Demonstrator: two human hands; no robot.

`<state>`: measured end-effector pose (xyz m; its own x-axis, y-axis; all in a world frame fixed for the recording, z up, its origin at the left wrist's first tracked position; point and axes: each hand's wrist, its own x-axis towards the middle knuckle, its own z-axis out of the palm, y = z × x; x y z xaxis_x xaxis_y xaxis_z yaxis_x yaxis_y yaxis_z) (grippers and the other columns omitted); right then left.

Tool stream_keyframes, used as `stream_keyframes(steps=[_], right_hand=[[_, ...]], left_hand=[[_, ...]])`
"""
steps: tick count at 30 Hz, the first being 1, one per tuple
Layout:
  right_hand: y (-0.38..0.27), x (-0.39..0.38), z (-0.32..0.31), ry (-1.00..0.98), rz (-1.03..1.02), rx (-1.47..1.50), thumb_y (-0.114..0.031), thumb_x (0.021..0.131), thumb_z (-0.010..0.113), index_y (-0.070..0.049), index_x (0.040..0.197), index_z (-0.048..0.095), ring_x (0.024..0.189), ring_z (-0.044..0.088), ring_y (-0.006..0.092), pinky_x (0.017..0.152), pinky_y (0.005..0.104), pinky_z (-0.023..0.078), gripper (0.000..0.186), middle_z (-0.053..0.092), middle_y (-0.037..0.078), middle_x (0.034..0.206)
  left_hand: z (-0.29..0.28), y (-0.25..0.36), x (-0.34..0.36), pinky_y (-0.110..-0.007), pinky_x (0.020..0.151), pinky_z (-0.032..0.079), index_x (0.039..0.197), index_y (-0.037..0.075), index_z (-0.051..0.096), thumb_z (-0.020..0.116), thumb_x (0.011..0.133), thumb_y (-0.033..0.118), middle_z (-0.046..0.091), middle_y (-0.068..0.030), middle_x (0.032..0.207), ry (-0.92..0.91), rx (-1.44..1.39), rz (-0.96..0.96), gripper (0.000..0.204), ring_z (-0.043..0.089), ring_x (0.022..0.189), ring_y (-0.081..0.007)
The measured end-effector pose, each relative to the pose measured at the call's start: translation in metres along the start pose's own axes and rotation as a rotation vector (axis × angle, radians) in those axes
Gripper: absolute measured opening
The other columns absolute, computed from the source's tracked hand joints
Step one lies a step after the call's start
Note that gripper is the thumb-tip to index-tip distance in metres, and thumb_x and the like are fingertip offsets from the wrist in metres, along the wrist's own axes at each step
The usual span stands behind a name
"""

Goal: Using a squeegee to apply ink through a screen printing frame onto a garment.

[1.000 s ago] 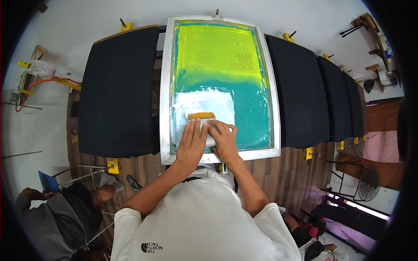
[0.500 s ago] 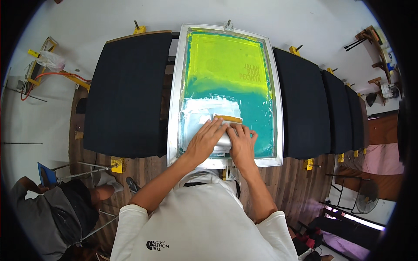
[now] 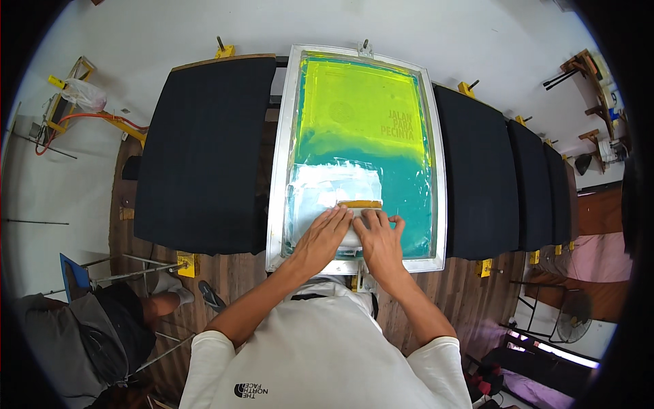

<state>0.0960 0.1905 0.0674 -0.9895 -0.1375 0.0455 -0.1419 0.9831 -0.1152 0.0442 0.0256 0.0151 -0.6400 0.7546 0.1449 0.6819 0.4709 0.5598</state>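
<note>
Hands [image 3: 321,237] clamped on squeegee [image 3: 361,204] | three-line lettering [image 3: 397,125] upper right on framed screen [image 3: 280,198] | black logo [image 3: 251,390] on shirt [image 3: 334,347]

Spreader [image 3: 360,204]: lower body mostly hidden beneath left grip [image 3: 319,240] and right grip [image 3: 380,240]; contact with the mesh [image 3: 407,204] cannot be made out. Dark rim cuts off the seated person [image 3: 88,334]; red items [image 3: 485,382], lower right, are too dim to identify.

Lime-and-teal screen [image 3: 361,150]; black cloth [image 3: 211,157]
</note>
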Motion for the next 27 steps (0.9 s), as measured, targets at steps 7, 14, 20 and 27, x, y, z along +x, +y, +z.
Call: stream_keyframes(steps=[7, 14, 20, 27], right_hand=[[0.015, 0.046, 0.0, -0.006, 0.019, 0.242, 0.008, 0.077, 0.058, -0.011, 0.115, 0.064, 0.109, 0.058, 0.03, 0.094, 0.0543, 0.035, 0.043, 0.062, 0.01, 0.113], [0.042, 0.111, 0.015, -0.182, 0.059, 0.381, 0.004, 0.068, 0.067, -0.007, 0.102, 0.065, 0.097, 0.064, 0.0382, 0.083, 0.0532, 0.046, 0.036, 0.068, 0.016, 0.098], [0.05, 0.123, 0.01, -0.314, 0.01, 0.392, 0.006, 0.065, 0.06, -0.002, 0.102, 0.067, 0.09, 0.066, 0.0441, 0.081, 0.0475, 0.053, 0.039, 0.069, 0.025, 0.094], [0.041, 0.082, 0.016, -0.23, 0.019, 0.44, 0.007, 0.064, 0.06, 0.001, 0.1, 0.067, 0.087, 0.065, 0.044, 0.079, 0.0472, 0.053, 0.038, 0.068, 0.026, 0.091]], left_hand=[[-0.045, -0.021, 0.036, -0.046, 0.105, 0.043, 0.119, -0.006, 0.061, 0.057, 0.072, -0.013, 0.063, -0.0265, 0.121, 0.049, -0.023, -0.02, 0.048, 0.058, 0.119, -0.039], [-0.069, -0.067, 0.088, -0.045, 0.09, 0.052, 0.111, -0.001, 0.068, 0.06, 0.07, -0.009, 0.07, -0.0244, 0.099, -0.236, -0.106, -0.232, 0.042, 0.067, 0.095, -0.041], [-0.071, -0.074, 0.099, -0.043, 0.085, 0.054, 0.103, 0.001, 0.071, 0.063, 0.067, -0.006, 0.072, -0.0231, 0.093, -0.376, -0.072, -0.229, 0.037, 0.069, 0.09, -0.0389], [-0.06, -0.048, 0.071, -0.044, 0.085, 0.055, 0.106, 0.003, 0.071, 0.064, 0.069, -0.006, 0.071, -0.0231, 0.094, -0.337, -0.049, -0.198, 0.039, 0.069, 0.091, -0.0384]])
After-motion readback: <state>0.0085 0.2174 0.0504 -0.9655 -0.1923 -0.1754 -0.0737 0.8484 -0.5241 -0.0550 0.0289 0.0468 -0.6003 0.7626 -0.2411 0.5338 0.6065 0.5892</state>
